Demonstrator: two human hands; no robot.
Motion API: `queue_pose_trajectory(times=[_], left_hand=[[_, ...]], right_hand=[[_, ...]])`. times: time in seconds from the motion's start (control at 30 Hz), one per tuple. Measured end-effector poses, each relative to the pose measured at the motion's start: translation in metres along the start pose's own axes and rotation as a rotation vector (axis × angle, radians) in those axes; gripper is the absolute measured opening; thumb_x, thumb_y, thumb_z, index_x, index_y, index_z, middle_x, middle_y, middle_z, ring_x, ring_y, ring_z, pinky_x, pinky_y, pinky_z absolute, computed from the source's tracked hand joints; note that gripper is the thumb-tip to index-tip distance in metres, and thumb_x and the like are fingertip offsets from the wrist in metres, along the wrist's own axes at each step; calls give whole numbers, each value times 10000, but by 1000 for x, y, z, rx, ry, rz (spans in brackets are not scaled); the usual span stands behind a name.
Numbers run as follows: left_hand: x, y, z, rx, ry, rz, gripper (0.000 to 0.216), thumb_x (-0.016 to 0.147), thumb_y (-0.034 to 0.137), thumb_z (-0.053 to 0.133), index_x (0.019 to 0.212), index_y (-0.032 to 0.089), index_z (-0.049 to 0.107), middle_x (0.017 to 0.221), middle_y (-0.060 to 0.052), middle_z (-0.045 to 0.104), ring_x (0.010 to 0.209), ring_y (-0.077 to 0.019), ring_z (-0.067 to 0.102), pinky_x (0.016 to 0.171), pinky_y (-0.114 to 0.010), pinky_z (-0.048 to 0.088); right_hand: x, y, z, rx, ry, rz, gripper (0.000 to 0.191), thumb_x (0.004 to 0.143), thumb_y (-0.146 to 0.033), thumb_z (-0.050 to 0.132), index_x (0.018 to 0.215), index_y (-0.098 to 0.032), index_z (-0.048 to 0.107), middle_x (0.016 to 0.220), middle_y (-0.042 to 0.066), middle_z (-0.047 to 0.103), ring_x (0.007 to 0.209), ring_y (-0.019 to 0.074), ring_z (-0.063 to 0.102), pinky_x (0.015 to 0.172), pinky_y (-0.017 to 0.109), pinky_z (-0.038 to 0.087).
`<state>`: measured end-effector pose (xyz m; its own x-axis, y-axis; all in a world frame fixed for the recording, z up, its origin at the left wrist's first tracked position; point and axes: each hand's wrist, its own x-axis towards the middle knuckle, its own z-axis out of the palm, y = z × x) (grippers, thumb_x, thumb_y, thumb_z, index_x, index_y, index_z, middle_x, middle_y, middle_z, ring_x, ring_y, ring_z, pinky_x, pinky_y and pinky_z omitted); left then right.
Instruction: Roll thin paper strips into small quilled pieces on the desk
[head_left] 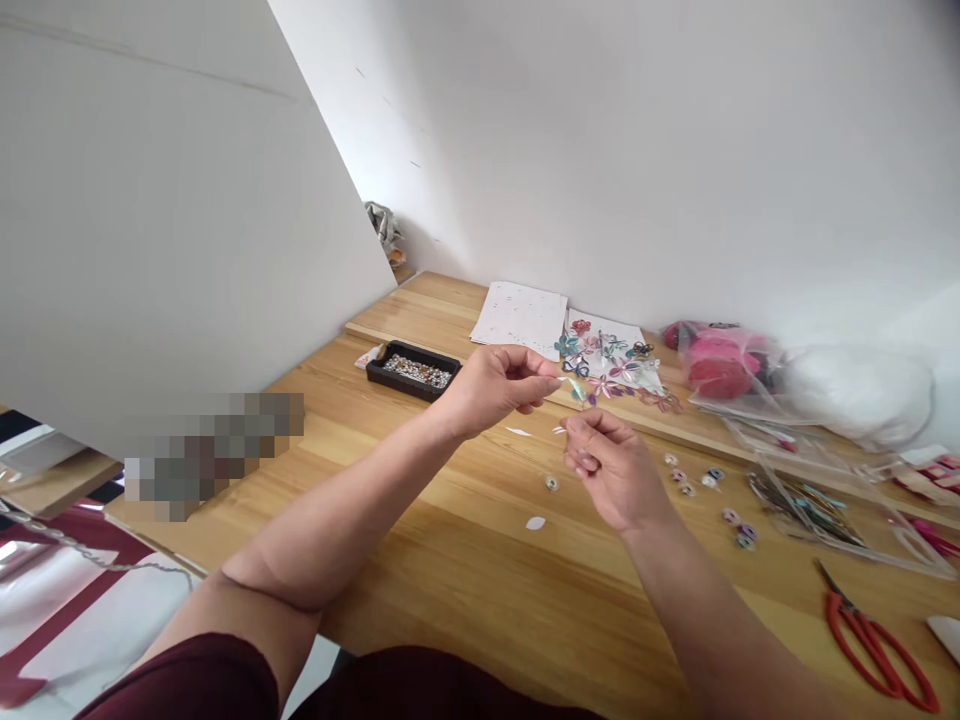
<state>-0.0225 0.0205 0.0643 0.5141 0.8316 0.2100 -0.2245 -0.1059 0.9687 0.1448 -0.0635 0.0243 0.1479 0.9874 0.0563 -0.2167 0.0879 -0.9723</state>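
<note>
My left hand (504,388) is closed in a pinch above the table, with a small pale green leaf-shaped piece (577,389) at its fingertips. Just below and to the right, my right hand (616,462) pinches a small white pointed piece (559,430), whose exact kind is too small to make out. The hands are close together but apart. On the wood under them lie a white leaf-shaped cutout (535,523), another slim white cutout (517,432) and a small thread bobbin (552,484). Behind the hands, several coloured wire-like flowers (600,385) lie partly on white paper.
A black tray (412,370) of small beads stands left of the hands. White sheets (517,310) lie at the back. On the right are bobbins (679,476), a clear case (832,510) with tools, red-handled scissors (870,635) and bagged pink material (720,365).
</note>
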Motion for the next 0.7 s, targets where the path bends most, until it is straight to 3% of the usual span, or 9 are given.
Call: queue_pose_trajectory(times=[0.07, 0.2, 0.3, 0.37, 0.53, 0.7], left_hand=[[0, 0, 1, 18, 21, 10, 168, 763, 262, 779, 808, 134, 680, 645, 6, 619, 578, -66, 552, 547, -185, 475], [-3, -2, 4, 113, 16, 31, 175, 768, 270, 765, 825, 124, 686, 680, 4, 633, 554, -56, 538, 528, -179, 462], [-7, 1, 6, 197, -51, 23, 163, 777, 265, 753, 812, 118, 691, 676, 6, 627, 547, -51, 522, 514, -168, 433], [-11, 5, 7, 219, -122, 7, 149, 788, 256, 743, 801, 117, 692, 675, 6, 628, 552, -48, 517, 509, -160, 420], [-19, 18, 10, 200, -279, -41, 111, 791, 220, 748, 796, 118, 705, 683, 5, 635, 567, -47, 518, 526, -155, 447], [-22, 22, 8, 98, -324, -56, 153, 780, 248, 782, 819, 116, 714, 694, -3, 634, 597, -62, 543, 550, -170, 482]], right_hand=[[-11, -1, 4, -112, 35, -93, 260, 776, -390, 800, 714, -190, 647, 532, -67, 422, 468, 63, 312, 461, 224, 278], [-30, -20, 9, -547, 81, -386, 195, 876, -309, 711, 736, -180, 664, 546, -58, 398, 502, 75, 322, 479, 238, 260], [-37, -48, 12, -772, 75, -587, 120, 871, -232, 696, 764, -182, 677, 547, -70, 334, 498, 73, 297, 481, 241, 252], [-36, -67, 14, -872, 71, -645, 109, 862, -220, 699, 761, -182, 683, 543, -75, 296, 501, 74, 286, 490, 247, 256], [-12, -90, 13, -890, 32, -616, 128, 851, -233, 703, 737, -176, 691, 548, -74, 287, 515, 76, 287, 503, 257, 257], [11, -69, 3, -616, 22, -388, 196, 795, -327, 762, 706, -174, 677, 530, -63, 386, 507, 73, 301, 490, 256, 237]])
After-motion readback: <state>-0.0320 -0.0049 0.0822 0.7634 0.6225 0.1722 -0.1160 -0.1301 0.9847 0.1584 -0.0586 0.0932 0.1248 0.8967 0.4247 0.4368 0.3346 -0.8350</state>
